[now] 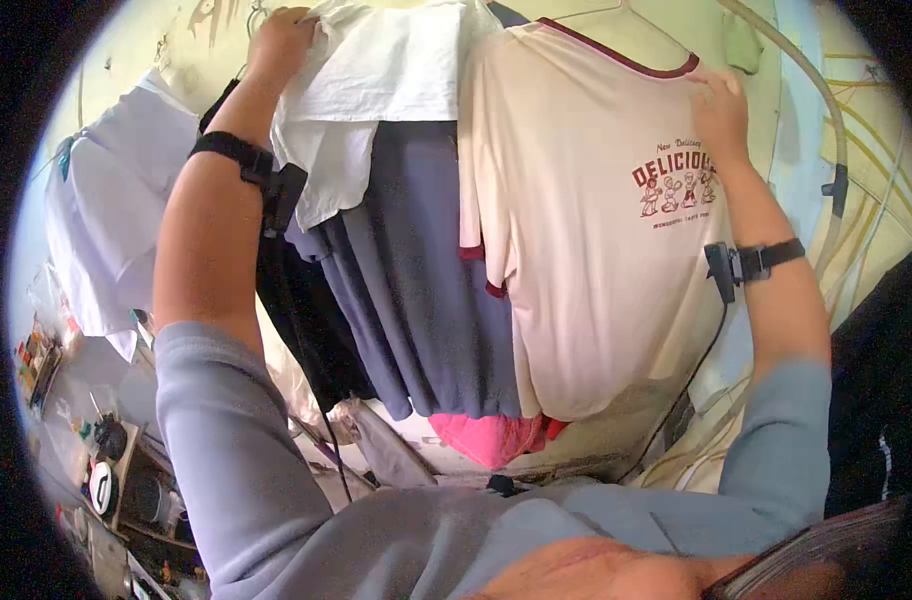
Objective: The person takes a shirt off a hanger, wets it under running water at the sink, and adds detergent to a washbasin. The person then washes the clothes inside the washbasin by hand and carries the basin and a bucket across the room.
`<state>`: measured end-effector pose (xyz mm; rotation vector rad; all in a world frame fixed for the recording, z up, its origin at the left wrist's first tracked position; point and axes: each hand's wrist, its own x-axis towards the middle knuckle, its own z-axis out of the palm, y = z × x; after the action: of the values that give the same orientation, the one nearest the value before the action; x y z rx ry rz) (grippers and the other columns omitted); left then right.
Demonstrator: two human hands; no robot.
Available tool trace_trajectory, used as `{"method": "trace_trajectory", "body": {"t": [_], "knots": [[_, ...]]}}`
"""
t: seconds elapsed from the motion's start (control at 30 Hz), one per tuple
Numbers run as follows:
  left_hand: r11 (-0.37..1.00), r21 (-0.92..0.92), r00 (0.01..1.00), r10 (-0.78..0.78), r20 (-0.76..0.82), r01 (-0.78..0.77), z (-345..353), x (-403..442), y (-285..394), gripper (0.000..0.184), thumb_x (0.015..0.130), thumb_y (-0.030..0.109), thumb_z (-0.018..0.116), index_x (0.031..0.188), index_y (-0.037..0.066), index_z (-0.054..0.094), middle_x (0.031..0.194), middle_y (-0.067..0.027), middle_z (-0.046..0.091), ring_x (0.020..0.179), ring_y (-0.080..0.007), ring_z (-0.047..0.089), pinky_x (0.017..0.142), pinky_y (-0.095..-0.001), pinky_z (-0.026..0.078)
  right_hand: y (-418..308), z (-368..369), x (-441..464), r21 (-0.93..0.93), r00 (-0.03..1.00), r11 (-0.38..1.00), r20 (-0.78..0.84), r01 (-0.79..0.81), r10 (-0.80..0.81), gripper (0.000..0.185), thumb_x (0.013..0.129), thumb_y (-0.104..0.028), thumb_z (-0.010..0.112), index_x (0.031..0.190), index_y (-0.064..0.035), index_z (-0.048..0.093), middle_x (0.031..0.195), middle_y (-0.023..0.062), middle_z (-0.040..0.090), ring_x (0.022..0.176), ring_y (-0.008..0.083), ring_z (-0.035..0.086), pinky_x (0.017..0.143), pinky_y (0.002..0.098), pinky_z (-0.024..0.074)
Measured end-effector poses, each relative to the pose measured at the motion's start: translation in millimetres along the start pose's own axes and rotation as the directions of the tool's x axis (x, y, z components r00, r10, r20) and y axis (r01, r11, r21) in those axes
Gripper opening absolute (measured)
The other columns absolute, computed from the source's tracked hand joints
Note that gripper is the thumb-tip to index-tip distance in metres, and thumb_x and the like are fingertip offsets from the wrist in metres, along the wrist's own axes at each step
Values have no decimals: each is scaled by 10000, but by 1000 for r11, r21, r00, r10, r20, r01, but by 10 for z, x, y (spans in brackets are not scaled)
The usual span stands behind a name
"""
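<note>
Arms (208, 250) reach high on my feed: left hand (280, 44) at the edge of the white cloth (396, 75), right hand (722, 112) touching the shoulder of the hanging cream shirt (576, 210). I can't tell whether either grip is clamped.

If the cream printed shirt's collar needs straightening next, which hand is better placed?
Probably the right hand: it is up at the cream printed shirt, close to its maroon collar. The left hand is across at the white cloth, farther from that collar.
</note>
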<state>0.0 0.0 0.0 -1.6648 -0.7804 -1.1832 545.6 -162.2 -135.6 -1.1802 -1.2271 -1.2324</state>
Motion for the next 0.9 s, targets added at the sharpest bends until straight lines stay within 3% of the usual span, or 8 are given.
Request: {"method": "trace_trajectory", "body": {"t": [0.07,0.2,0.4,0.43,0.5,0.7,0.83,0.9], "knots": [[968,227,989,129,-75,-109,-103,-48,-68,270,872,299,501,972,80,623,937,-143,615,901,-301,592,808,-384,469,-32,-91,-123,148,999,988,44,-36,29,205,768,-113,582,960,-69,638,988,118,567,878,267,567,803,381,464],[976,-76,978,-202,42,205,-545,-415,154,309,841,300,542,1019,66,633,972,-149,620,907,-324,583,806,-392,439,-315,-264,-383,372,996,928,89,-15,-20,199,774,-47,541,950,-61,633,947,107,564,788,239,568,749,333,473],[914,-35,906,-394,153,404,-1253,-1111,489,305,858,290,533,1042,68,630,947,-155,642,869,-307,613,767,-359,461,-1123,-391,-908,594,933,798,336,-104,-128,214,767,-20,533,961,-50,617,889,100,537,719,188,529,673,268,452],[860,-19,834,-490,254,510,-1434,-1241,589,302,876,288,528,1070,77,624,947,-168,645,870,-289,631,764,-341,475,-1283,-430,-949,648,916,760,329,-43,-228,249,756,-18,547,997,-51,604,894,97,537,719,187,527,664,275,450],[889,-12,877,-450,170,459,-1552,-1609,571,288,876,238,530,1071,48,623,922,-150,656,827,-212,622,756,-302,467,-1624,-551,-1000,744,864,668,330,11,-381,372,728,-26,596,1097,-65,560,947,104,527,742,201,531,676,297,459],[665,-171,671,-635,382,727,-2083,-2507,1147,219,803,104,591,996,7,624,802,-63,636,727,-127,573,682,-268,451,-2529,-684,-1269,823,802,532,174,200,-571,696,649,-126,743,1271,-236,450,1142,182,433,888,322,555,767,374,496],[436,-209,472,-677,565,875,-2403,-2966,1340,201,832,51,561,1016,-17,603,814,-27,614,753,-92,552,676,-243,445,-2943,-425,-1499,792,808,533,86,300,-582,664,671,-141,721,1263,-287,459,1132,168,448,875,337,557,726,393,498],[332,-221,397,-704,589,917,-2512,-3278,1286,209,834,46,564,1028,-24,599,826,-37,621,758,-98,556,674,-247,450,-3109,-353,-1559,655,701,652,254,383,-667,559,693,-159,685,1218,-246,515,1068,151,513,833,326,580,696,405,495]]}}
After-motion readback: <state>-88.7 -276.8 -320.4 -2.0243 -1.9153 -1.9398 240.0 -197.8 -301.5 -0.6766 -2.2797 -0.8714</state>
